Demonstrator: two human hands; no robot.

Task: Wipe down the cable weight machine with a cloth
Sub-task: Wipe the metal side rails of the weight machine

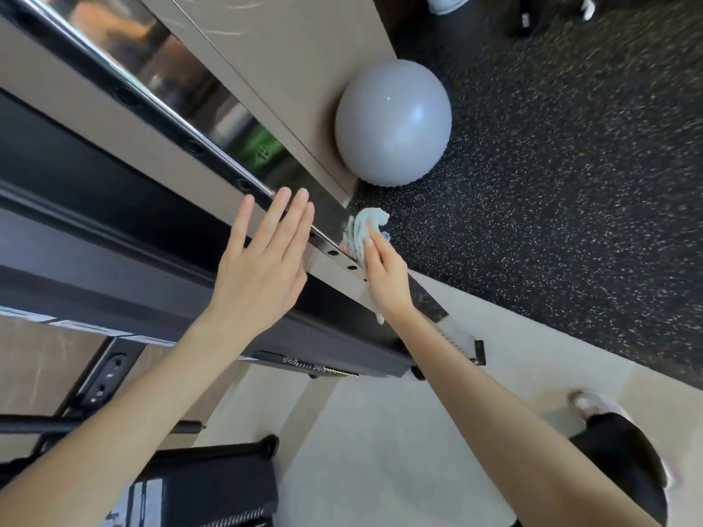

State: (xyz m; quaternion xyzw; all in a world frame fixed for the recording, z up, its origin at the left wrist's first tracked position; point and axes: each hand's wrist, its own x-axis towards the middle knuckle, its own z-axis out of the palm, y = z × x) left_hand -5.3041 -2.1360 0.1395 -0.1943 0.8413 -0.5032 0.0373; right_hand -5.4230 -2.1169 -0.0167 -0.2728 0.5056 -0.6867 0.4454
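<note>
The cable weight machine's shiny chrome upright [198, 119] with a row of round holes runs diagonally from upper left to centre. My right hand [386, 277] is shut on a pale blue-white cloth [363, 226], pressing it against the lower end of the chrome upright near the floor. My left hand [262, 260] is open, fingers together and stretched flat, resting on or just over the machine's frame beside the upright; it holds nothing. Dark frame beams [95, 222] lie left of the upright.
A grey exercise ball [393, 121] sits on the black speckled rubber floor [551, 184] against the beige panel. A light tiled floor [380, 431] lies below. A black padded bench part [213, 484] and bar are at lower left. My shoe [587, 403] shows at lower right.
</note>
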